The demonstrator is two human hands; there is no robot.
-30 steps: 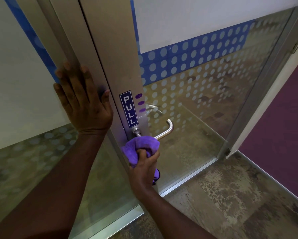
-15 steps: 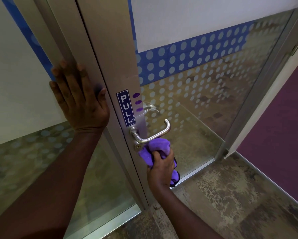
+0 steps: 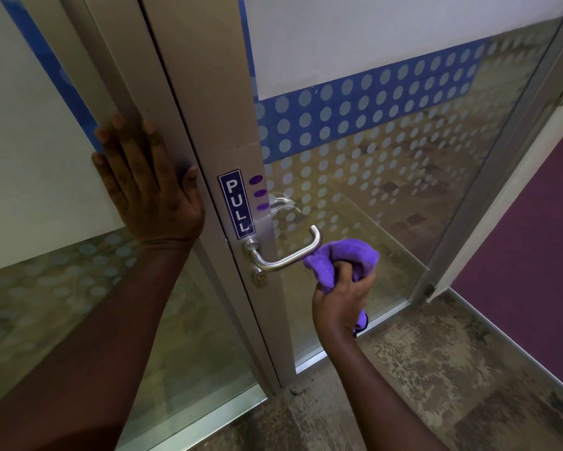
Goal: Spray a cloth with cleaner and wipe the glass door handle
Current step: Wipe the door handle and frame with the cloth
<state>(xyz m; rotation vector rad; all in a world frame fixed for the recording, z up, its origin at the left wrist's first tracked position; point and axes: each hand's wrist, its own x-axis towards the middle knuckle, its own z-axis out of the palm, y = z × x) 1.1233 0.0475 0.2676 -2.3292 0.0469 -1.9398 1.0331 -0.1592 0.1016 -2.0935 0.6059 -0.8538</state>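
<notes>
The right hand is clenched around a bunched purple cloth, which touches the outer bend of the metal door handle. The handle's long bar runs roughly level, out from the door's metal stile toward the right, its tip turned back to the glass. Open floor lies below and right. The left hand is spread flat, fingers up, against the neighbouring frame, forearm extended.

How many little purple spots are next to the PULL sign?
3. They sit in a column on the metal door frame, right of the PULL sign: top spot, middle spot, bottom spot. None looks hidden.
</notes>
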